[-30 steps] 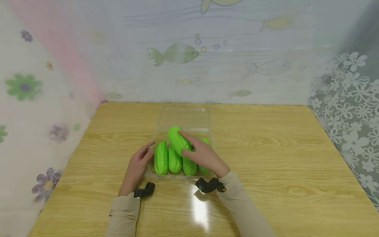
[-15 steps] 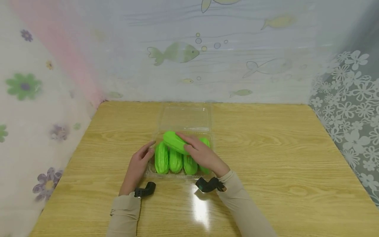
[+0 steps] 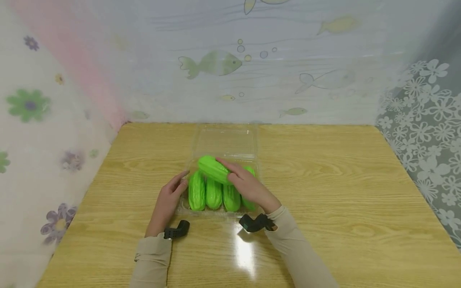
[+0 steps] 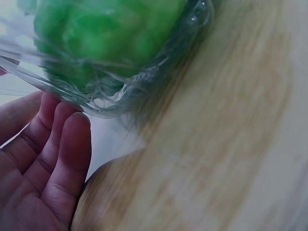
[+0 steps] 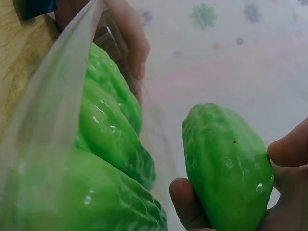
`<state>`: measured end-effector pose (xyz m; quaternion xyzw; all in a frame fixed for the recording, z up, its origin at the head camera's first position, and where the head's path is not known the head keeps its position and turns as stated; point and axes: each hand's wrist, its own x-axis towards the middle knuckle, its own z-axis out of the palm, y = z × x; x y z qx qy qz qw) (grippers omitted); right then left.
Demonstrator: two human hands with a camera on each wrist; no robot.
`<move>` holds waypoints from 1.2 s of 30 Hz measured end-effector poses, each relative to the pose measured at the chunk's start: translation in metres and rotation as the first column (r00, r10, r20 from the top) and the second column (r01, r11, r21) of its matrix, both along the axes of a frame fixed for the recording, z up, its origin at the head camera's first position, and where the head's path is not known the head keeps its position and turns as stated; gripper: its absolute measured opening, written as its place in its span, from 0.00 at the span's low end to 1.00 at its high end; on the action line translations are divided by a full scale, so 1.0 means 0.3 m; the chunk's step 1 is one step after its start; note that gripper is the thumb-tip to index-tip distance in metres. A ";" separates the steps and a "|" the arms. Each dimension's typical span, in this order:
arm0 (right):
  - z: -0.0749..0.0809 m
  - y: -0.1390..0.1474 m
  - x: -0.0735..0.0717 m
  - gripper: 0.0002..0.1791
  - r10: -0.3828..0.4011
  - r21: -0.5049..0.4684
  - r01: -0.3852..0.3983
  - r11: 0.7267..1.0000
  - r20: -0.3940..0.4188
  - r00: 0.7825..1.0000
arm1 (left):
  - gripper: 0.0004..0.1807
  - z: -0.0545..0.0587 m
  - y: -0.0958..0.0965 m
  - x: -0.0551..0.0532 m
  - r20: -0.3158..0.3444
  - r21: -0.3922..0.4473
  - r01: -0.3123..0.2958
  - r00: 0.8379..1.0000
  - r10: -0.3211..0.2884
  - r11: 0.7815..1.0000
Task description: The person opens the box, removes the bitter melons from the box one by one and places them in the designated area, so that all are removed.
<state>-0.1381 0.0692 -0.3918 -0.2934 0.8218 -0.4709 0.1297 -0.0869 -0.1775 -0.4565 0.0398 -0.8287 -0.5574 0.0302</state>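
My right hand (image 3: 250, 187) grips a bright green bitter melon (image 3: 213, 169), raised and slanted over the other melons. Fingers and thumb lie on either side of this held melon (image 5: 226, 168) in the right wrist view. Beneath it, several more bitter melons (image 3: 196, 192) lie side by side in a clear plastic clamshell box (image 3: 216, 214). My left hand (image 3: 169, 200) holds the box's left wall. The left wrist view shows fingertips (image 4: 74, 127) against the outside of the clear wall, with green melon showing through the plastic.
The box's clear lid (image 3: 226, 142) lies folded back toward the rear of the wooden table (image 3: 324, 192). Behind the table hangs a fish-print curtain (image 3: 270, 80), with floral sheets at both sides. Dark wrist cameras (image 3: 253, 223) sit at both cuffs.
The melon in my right hand has swung from a steep slant to a flatter one, its far end moving left. It dipped, then rose slightly. My left hand stays at the box.
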 end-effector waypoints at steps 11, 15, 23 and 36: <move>0.023 0.046 -0.021 0.26 -0.098 -0.030 0.100 0.995 0.067 0.993 | 0.25 0.002 -0.001 -0.008 -0.006 -0.020 0.003 1.000 -0.003 1.000; 0.032 0.063 -0.033 0.27 -0.104 -0.060 0.110 0.992 0.085 0.991 | 0.24 0.002 -0.002 -0.010 -0.018 -0.027 0.008 1.000 -0.009 1.000; 0.020 0.114 -0.060 0.25 -0.137 -0.101 0.153 0.983 0.150 0.979 | 0.23 -0.009 -0.001 -0.002 0.006 -0.024 0.005 1.000 -0.004 1.000; 0.024 0.201 -0.096 0.24 -0.224 -0.172 0.254 0.952 0.177 0.958 | 0.24 -0.009 0.001 -0.003 -0.005 -0.024 0.002 1.000 -0.002 1.000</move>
